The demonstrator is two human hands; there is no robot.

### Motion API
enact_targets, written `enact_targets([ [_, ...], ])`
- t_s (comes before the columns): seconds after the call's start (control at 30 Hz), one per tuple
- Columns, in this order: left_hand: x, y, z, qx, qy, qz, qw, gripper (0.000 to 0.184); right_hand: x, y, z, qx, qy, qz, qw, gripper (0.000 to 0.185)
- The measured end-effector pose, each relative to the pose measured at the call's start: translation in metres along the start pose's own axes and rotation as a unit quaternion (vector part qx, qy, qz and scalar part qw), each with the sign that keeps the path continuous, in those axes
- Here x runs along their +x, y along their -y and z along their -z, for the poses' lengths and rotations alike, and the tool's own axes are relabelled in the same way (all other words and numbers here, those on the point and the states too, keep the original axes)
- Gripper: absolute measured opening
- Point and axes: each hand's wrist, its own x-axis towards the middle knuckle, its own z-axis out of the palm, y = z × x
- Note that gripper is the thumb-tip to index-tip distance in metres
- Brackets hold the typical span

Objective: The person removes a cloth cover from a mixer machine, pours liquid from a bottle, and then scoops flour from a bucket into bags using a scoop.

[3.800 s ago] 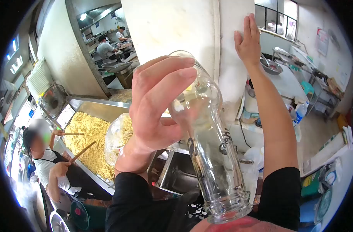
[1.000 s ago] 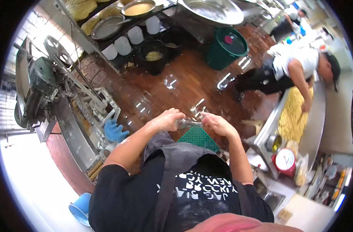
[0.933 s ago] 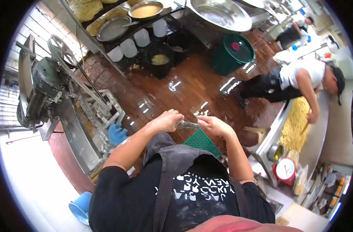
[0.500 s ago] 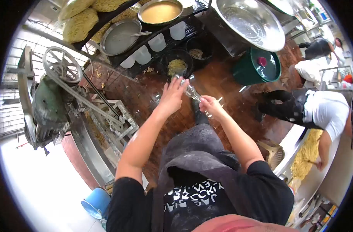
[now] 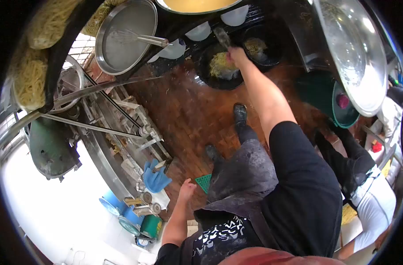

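Note:
My right hand (image 5: 236, 56) is closed around one end of the clear glass bottle (image 5: 222, 38), at the end of my stretched-out arm. The bottle is tilted over the back rim of a black tub that holds yellow noodle scraps (image 5: 221, 65). A second black tub with scraps (image 5: 255, 47) stands just to its right. My left hand (image 5: 187, 190) hangs low beside my apron, loosely curled with nothing in it, near a blue glove (image 5: 156, 176).
Above left, a steel basin (image 5: 126, 39) holds a whisk (image 5: 142, 38). A large metal bowl (image 5: 356, 53) juts in at upper right, over a green bin (image 5: 344, 115). A belt-driven machine (image 5: 53, 150) stands left. A bent-over person (image 5: 373, 203) is at right.
My left hand has let go of the bottle and dropped to my side. My right hand has carried the bottle forward to the black tubs. The view has moved closer to the basins.

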Motion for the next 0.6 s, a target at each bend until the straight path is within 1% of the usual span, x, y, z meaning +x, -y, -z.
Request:
enact_targets([
  [0.03, -0.020, -0.028, 0.001, -0.051, -0.018, 0.049, 0.997, 0.063, 0.020, 0.005, -0.006, 0.062, 0.004, -0.016, 0.998, 0.027],
  [0.07, -0.033, -0.049, 0.000, -0.100, -0.036, 0.098, 0.989, 0.061, 0.017, 0.026, -0.016, 0.032, -0.018, -0.027, 0.999, 0.025],
  [0.17, -0.030, -0.042, -0.013, -0.063, -0.041, 0.051, 0.996, 0.057, 0.016, 0.051, -0.031, 0.024, -0.072, 0.008, 0.997, 0.026],
  [0.23, -0.019, -0.028, -0.029, -0.139, -0.042, 0.051, 0.988, 0.055, 0.028, 0.015, -0.023, -0.085, -0.066, 0.079, 0.991, 0.028],
  [0.27, -0.016, -0.027, -0.036, -0.177, -0.043, 0.046, 0.982, 0.054, 0.021, 0.006, -0.015, -0.117, -0.030, 0.066, 0.990, 0.035],
  [0.3, -0.017, -0.039, -0.034, -0.167, -0.032, 0.031, 0.985, 0.054, 0.013, -0.002, -0.007, -0.149, 0.007, 0.054, 0.987, 0.044],
  [0.33, -0.019, -0.058, -0.028, -0.157, -0.023, 0.016, 0.987, 0.054, -0.018, -0.008, -0.003, -0.158, 0.079, -0.010, 0.984, 0.058],
  [0.37, -0.024, -0.070, -0.021, -0.146, -0.015, 0.001, 0.989, 0.054, -0.054, -0.016, -0.005, -0.277, 0.025, 0.023, 0.960, 0.053],
  [0.4, -0.023, -0.068, -0.019, -0.149, -0.026, -0.018, 0.988, 0.053, -0.085, -0.027, 0.011, -0.212, 0.096, -0.056, 0.971, 0.038],
  [0.43, -0.018, -0.061, -0.019, -0.151, -0.036, -0.037, 0.987, 0.053, -0.107, -0.052, 0.030, -0.230, 0.166, -0.019, 0.959, 0.026],
  [0.47, -0.017, -0.057, -0.017, -0.152, -0.045, -0.058, 0.986, 0.053, -0.122, -0.098, 0.057, -0.429, 0.241, 0.222, 0.842, 0.014],
  [0.5, -0.021, -0.058, -0.011, -0.164, -0.045, -0.066, 0.983, 0.052, -0.136, -0.144, 0.085, -0.563, 0.182, 0.476, 0.651, 0.011],
  [0.53, -0.025, -0.059, -0.002, -0.176, -0.042, -0.074, 0.981, 0.052, -0.206, -0.128, 0.082, -0.574, 0.139, 0.209, 0.780, 0.014],
  [0.57, -0.029, -0.061, 0.008, -0.187, -0.042, -0.084, 0.978, 0.051, -0.240, -0.163, 0.111, -0.638, 0.127, 0.257, 0.715, 0.017],
  [0.6, -0.032, -0.059, 0.018, -0.202, -0.040, -0.082, 0.975, 0.048, -0.275, -0.186, 0.137, -0.693, 0.154, 0.122, 0.694, 0.024],
])
